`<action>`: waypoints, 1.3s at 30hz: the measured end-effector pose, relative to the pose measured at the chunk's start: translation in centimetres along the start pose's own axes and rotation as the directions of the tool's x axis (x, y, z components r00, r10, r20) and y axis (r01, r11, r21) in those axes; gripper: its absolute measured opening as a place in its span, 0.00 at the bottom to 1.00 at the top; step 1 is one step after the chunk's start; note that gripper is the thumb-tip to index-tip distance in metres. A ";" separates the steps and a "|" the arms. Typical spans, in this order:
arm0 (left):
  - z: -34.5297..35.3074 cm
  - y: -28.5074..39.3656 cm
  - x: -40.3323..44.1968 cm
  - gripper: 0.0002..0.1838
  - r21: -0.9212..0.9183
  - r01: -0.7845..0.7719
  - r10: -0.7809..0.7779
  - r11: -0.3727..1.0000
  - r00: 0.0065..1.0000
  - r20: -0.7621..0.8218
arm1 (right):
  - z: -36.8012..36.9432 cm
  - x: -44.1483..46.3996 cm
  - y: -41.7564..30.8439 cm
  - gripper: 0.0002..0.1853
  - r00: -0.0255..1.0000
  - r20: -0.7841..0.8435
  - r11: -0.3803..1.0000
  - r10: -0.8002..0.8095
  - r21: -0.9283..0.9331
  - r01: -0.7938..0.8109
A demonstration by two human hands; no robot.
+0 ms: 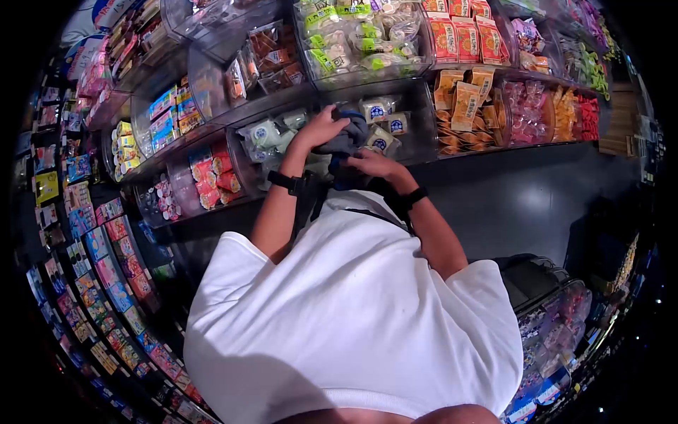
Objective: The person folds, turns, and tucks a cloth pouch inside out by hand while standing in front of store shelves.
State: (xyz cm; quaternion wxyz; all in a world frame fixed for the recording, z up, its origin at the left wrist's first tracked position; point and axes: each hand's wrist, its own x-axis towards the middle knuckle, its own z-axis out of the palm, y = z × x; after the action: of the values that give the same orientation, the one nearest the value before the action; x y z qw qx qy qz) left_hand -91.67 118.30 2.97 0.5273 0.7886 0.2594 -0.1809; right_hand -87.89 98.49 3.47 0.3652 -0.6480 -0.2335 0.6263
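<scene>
Holds a dark grey cloth (pixel 345 138) over the clear bin (pixel 425 134) with both hands. Has left hand (pixel 325 130) closed loosely on the cloth's upper part, fingers bent; has right hand (pixel 373 164) closed on its lower edge, fingers together. Shows white packets (pixel 378 109) with blue labels inside the clear bin, orange packets (pixel 465 106) to its right, red packets (pixel 214 177) to its left, green-and-white packets (pixel 328 60) above it.

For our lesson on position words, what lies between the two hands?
A dark grey, cloth-like item lies between left hand and right hand, in the head view.
</scene>
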 end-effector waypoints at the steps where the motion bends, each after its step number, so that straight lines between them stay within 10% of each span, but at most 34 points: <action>1: 0.9 0.5 0.2 0.34 0.110 -0.225 0.236 0.968 0.966 -0.104 | -0.4 -0.7 0.7 0.23 0.992 -0.119 0.994 -0.046 0.097 0.058; 4: 2.7 4.0 0.4 0.37 0.355 -0.064 -0.027 0.933 0.969 0.245 | -2.5 -2.9 4.4 0.17 0.904 -0.412 0.890 -0.112 0.363 0.275; 8: 8.1 4.6 1.4 0.46 0.283 -0.173 -0.004 0.943 0.846 0.532 | -5.9 -8.4 5.9 0.18 0.627 -0.773 0.957 -0.091 0.107 0.271; 12: 9.7 7.1 3.0 0.46 0.150 -0.072 -0.037 0.986 0.782 0.622 | -10.4 -9.2 8.8 0.19 0.316 -0.938 0.961 -0.146 -0.060 0.268; 16: 14.3 5.9 10.3 0.34 0.101 -0.333 0.245 0.938 0.837 0.490 | -14.7 -5.6 9.3 0.21 0.247 -0.900 0.933 -0.358 -0.337 0.124; 18: 14.6 9.4 10.8 0.31 0.226 -0.201 0.160 0.953 0.969 0.188 | -15.9 -4.6 7.0 0.22 0.367 -0.875 0.949 -0.316 -0.290 0.127; 20: 17.4 9.5 12.9 0.31 0.156 -0.228 0.271 0.961 0.884 -0.382 | -17.9 -2.6 7.1 0.21 0.319 -0.864 0.920 -0.391 -0.382 0.093; 26: 19.5 9.9 14.9 0.20 -0.418 0.090 -0.217 0.904 0.939 -0.267 | -20.5 -2.9 7.1 0.18 0.447 -0.727 0.849 -0.521 -0.494 0.187; 32: 20.0 10.6 7.3 0.21 -0.435 0.233 -0.146 0.870 0.964 0.223 | -20.4 -8.2 9.2 0.20 0.777 -0.533 0.873 -0.335 -0.487 0.042; 34: 20.3 10.2 6.3 0.22 -0.356 0.330 -0.206 0.874 0.916 0.344 | -20.8 -7.2 13.3 0.21 0.872 -0.369 0.936 -0.322 -0.262 0.235; 35: 20.4 10.1 6.2 0.22 -0.263 0.408 -0.258 0.874 0.850 0.459 | -20.6 -9.0 11.1 0.21 0.923 -0.374 0.972 -0.086 -0.234 -0.005; 39: 20.5 8.8 8.5 0.16 -0.583 0.194 -0.016 0.789 0.955 0.297 | -20.6 -7.3 10.1 0.30 0.810 -0.508 0.956 -0.291 -0.177 0.233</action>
State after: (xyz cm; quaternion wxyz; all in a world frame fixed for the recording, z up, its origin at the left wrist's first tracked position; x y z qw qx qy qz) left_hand -79.82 98.46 -3.03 0.7718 0.5290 0.2712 -0.2259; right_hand -70.01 82.92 -0.68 0.4629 -0.7752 -0.2441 0.3538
